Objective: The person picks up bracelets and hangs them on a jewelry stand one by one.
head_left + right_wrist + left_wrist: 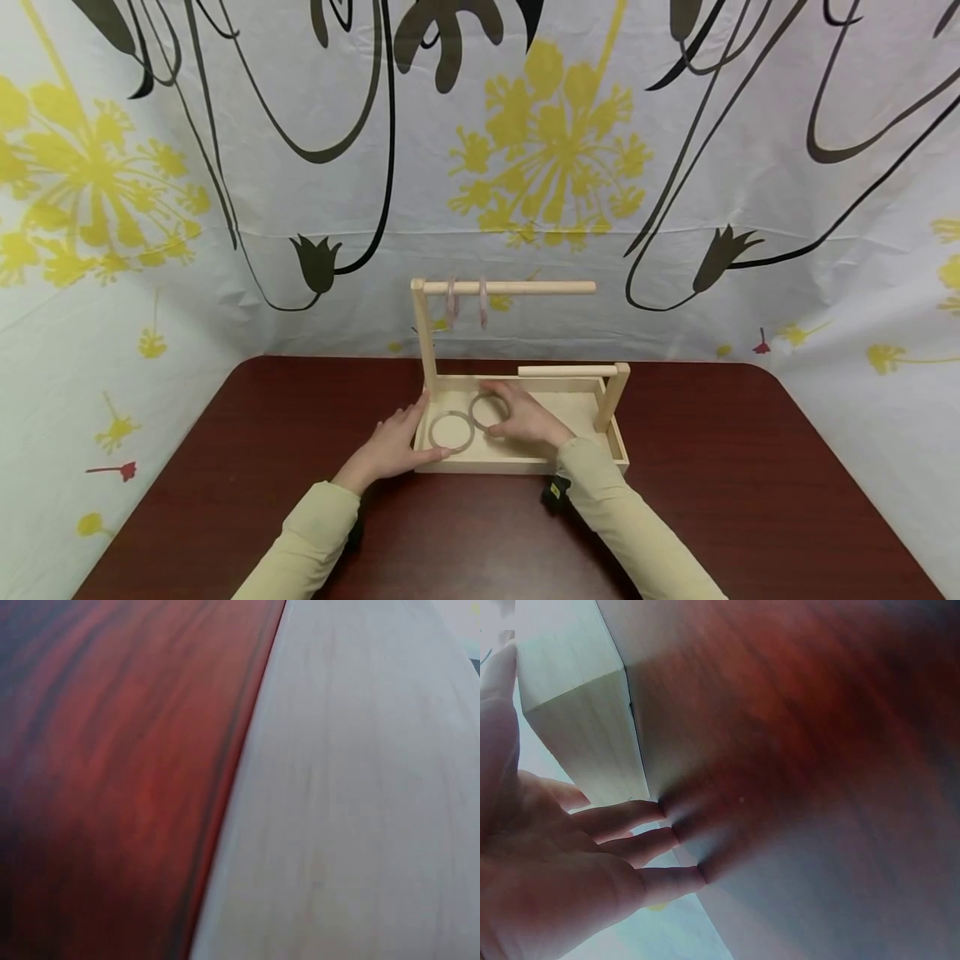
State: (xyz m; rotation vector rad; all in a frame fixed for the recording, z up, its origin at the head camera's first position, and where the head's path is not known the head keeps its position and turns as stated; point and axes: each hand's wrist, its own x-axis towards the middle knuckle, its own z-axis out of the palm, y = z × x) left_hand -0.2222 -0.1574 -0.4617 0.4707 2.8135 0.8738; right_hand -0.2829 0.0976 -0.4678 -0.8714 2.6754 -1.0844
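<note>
Across the frame's lower half, below flowered fabric (435,192), a red-brown table (465,533) bears a wooden tray (510,468), right hand (528,418) gripping a ring (472,411), left hand (392,446) splayed.

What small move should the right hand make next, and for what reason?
I would probably have the right hand lift its ring gently out of the tray: the hand seems to grip that ring, two other rings hang on the upper rod, and that rod's right end looks free.
</note>
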